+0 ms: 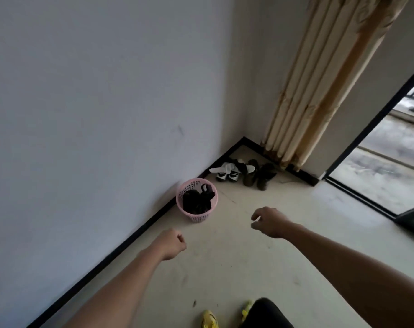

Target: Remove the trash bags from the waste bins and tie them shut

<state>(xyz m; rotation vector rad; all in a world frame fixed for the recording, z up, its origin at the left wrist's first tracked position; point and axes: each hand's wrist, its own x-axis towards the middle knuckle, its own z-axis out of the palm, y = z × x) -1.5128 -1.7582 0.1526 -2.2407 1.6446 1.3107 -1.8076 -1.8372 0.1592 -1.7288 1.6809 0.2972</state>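
Note:
A small pink perforated waste bin (189, 215) stands on the floor against the white wall. Inside it sits a black trash bag (197, 200), bunched up with a loop sticking up near the rim. My left hand (172, 245) is curled into a fist and holds nothing, below and a little left of the bin. Out to the bin's right, my right hand (269, 222) hangs with fingers loosely curled, also holding nothing. Neither hand touches the bin.
Several shoes (243, 174) lie in the corner beyond the bin. A beige curtain (319, 86) hangs at the right, beside an open sliding door (367, 143) with a black frame. My yellow shoes (209, 319) show at the bottom edge. Black skirting (130, 237) lines the wall.

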